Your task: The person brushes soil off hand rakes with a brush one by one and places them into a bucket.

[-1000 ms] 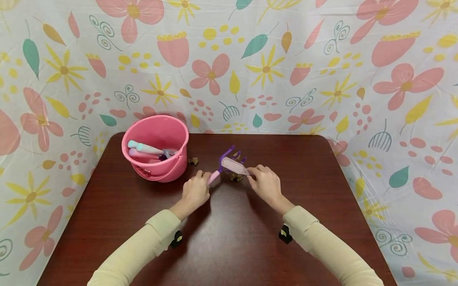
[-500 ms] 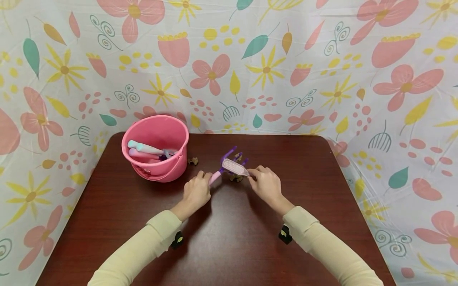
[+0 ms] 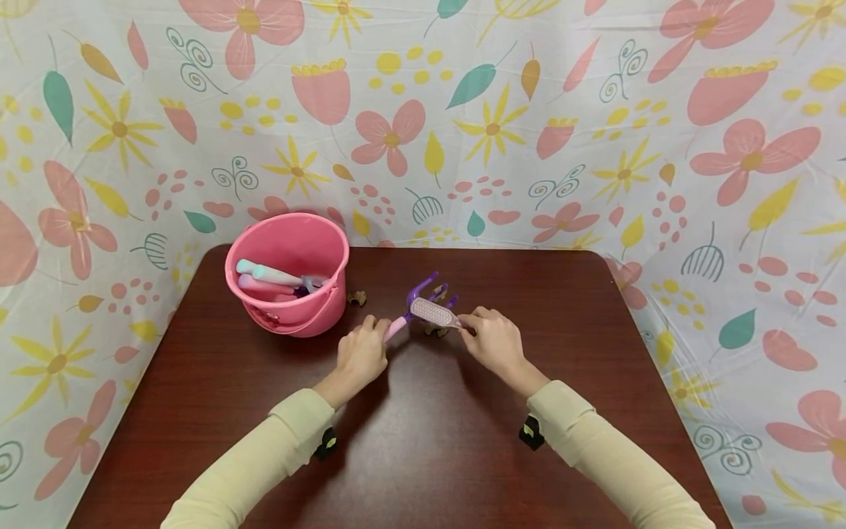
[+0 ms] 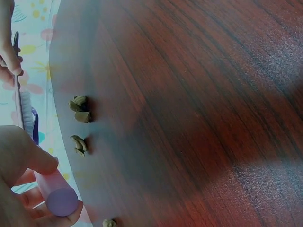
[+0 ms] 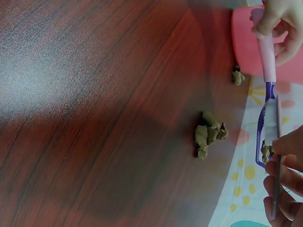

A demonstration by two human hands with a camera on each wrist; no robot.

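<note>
My left hand [image 3: 362, 354] grips the pink handle of a small hand rake [image 3: 396, 328] with purple tines, held above the table. My right hand [image 3: 494, 339] pinches the thin handle of a pink-backed brush [image 3: 432, 312]. The brush head crosses over the rake where its tines begin; white bristles [image 4: 27, 111] face the tines in the left wrist view. A brown clay-like lump [image 5: 266, 151] sits among the tines, partly behind the right fingers. Below the tools, more brown lumps [image 5: 208, 133] lie on the table, partly covered by them in the head view.
A pink bucket [image 3: 320, 316] stands at the table's back left, with several pastel-handled tools [image 3: 277, 276] inside. One brown lump [image 3: 358, 297] lies beside it. A flower-print cloth [image 3: 529, 176] hangs behind the dark wooden table [image 3: 423, 455].
The brush has turned slightly and slid a little down over the rake. The rake has shifted slightly right and toward me. Both hands keep their hold.
</note>
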